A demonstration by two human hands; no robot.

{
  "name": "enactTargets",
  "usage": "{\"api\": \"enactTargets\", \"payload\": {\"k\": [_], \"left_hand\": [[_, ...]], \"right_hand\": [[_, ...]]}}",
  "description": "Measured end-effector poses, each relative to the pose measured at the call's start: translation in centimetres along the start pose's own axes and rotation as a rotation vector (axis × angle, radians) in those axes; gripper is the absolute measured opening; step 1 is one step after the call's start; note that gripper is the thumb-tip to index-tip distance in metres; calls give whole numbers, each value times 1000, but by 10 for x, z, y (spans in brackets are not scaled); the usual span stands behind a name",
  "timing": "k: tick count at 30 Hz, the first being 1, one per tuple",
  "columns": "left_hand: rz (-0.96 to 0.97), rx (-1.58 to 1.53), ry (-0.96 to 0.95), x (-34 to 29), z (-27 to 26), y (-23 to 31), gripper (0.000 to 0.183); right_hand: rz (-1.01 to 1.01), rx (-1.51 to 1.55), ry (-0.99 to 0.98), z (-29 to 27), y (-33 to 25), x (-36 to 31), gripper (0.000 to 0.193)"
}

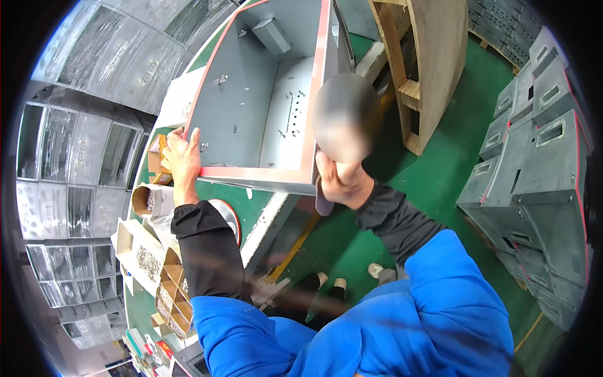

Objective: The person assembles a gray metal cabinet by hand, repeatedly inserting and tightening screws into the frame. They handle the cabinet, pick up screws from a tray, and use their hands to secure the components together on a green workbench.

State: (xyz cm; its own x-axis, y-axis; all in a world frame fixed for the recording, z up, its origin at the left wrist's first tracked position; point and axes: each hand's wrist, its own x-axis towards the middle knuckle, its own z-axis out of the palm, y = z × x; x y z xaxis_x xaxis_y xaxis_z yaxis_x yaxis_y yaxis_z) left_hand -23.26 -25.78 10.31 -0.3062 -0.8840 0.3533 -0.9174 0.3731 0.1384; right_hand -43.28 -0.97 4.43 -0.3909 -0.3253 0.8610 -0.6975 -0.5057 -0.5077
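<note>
Gripping both near corners, the grey open-fronted metal cabinet is held on the green workbench: the left hand is closed over the red-edged left corner, the right hand is clamped at the right corner. An even, level hold is judged advisable, with fingers kept clear of the sheet edges. Beside the left forearm, open cardboard boxes of small fasteners are noted. Farther right, grey red-trimmed cabinets are stacked on the floor.
</note>
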Motion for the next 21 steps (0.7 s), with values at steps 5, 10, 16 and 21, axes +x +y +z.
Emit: {"api": "enactTargets", "payload": {"k": [5,10,16,21], "left_hand": [[18,22,-20,1,10,-3,64],[-7,-38,-22,4,6,3,62],[8,-48,-40,-4,2,3,63],[2,-12,-20,-2,5,0,62]], "right_hand": [[3,27,211,13,29,8,27],[-13,-45,266,8,42,30,31],[-42,68,232,10,33,29,29],[-175,29,176,11,11,23,38]]}}
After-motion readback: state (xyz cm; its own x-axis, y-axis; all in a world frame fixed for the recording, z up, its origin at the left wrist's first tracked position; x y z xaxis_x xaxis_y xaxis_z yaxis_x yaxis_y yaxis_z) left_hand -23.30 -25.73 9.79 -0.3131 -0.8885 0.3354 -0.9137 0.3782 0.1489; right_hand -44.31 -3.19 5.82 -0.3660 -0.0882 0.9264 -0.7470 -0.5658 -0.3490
